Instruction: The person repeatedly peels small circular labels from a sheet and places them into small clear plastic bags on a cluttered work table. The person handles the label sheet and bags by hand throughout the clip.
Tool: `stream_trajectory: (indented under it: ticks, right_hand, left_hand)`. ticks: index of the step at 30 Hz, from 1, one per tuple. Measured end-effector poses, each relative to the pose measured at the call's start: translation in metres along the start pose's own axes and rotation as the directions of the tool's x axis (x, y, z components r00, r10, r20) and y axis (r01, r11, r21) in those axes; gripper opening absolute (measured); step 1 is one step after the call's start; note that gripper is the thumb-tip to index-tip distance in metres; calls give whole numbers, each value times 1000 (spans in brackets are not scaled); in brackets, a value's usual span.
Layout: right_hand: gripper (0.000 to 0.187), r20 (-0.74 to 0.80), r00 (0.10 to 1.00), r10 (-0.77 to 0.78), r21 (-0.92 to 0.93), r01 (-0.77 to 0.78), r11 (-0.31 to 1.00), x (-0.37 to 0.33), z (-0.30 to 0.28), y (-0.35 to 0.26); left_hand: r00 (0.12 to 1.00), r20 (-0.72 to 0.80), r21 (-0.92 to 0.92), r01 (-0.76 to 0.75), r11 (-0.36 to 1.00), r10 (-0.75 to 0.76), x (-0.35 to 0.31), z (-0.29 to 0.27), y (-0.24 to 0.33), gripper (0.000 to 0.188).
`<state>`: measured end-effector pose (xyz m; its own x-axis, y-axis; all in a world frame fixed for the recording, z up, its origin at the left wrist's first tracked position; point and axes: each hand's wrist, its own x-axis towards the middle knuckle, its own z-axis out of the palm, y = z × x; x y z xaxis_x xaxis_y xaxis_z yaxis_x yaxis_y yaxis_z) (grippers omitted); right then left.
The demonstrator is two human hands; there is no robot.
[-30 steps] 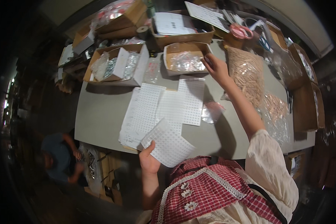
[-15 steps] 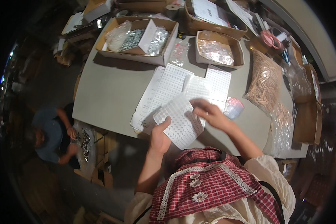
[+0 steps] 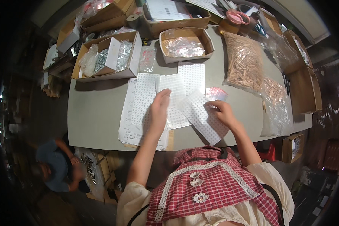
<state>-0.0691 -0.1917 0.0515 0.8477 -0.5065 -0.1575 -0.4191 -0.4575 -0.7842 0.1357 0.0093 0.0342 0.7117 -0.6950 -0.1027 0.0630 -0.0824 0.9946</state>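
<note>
Sheet (image 3: 208, 122) gripped by right fingers (image 3: 213, 103); left fingers (image 3: 163, 95) unclear; packet (image 3: 218, 92) beyond, papers (image 3: 143, 100) alongside.

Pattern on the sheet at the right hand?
White sheet, rows of small grey marks; shows in the head view.

Sheets (image 3: 205, 120), ctr: smooth paper, slight sheen. Table (image 3: 96, 116): grey, smooth, matt. Box (image 3: 186, 59), upper ctr: matt cardbd; packets (image 3: 186, 48) in it clear plastic, v. glossy. Metal bits (image 3: 101, 60), upper L: shiny. Bag (image 3: 278, 122), mid-R: crinkly clear plastic, glossy, w/ matt wood dowels (image 3: 275, 92). Scissors (image 3: 235, 17), top R: glossy plastic handles. Apron (image 3: 214, 184), btm ctr: matt woven cloth w/ rough lacy trim (image 3: 239, 180); sleeve (image 3: 273, 179), btm R: thin crumpled cloth.
</note>
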Motion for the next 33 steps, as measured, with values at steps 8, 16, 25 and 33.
stream_trajectory:
  ticks: [8, 16, 25, 33]
  right_hand:
    - [30, 22, 1000, 3, 81, -5, 997, -16, -39, 25]
    - [29, 246, 952, 181, 495, -284, 821, -27, -31, 20]
    - [30, 313, 927, 207, 573, -358, 738, 3, -9, 27]
    - [31, -329, 940, -85, 258, 176, 950, 19, 62, 43]
  left_hand:
    - [654, 656, 649, -744, 160, 378, 38, 38, -21, 41]
    - [700, 654, 715, -696, 66, 287, 48, 7, -2, 14]
    - [559, 823, 567, -819, -93, 95, 89, 37, -13, 14]
    - [986, 167, 692, -106, 714, -16, 95, 28, -32, 19]
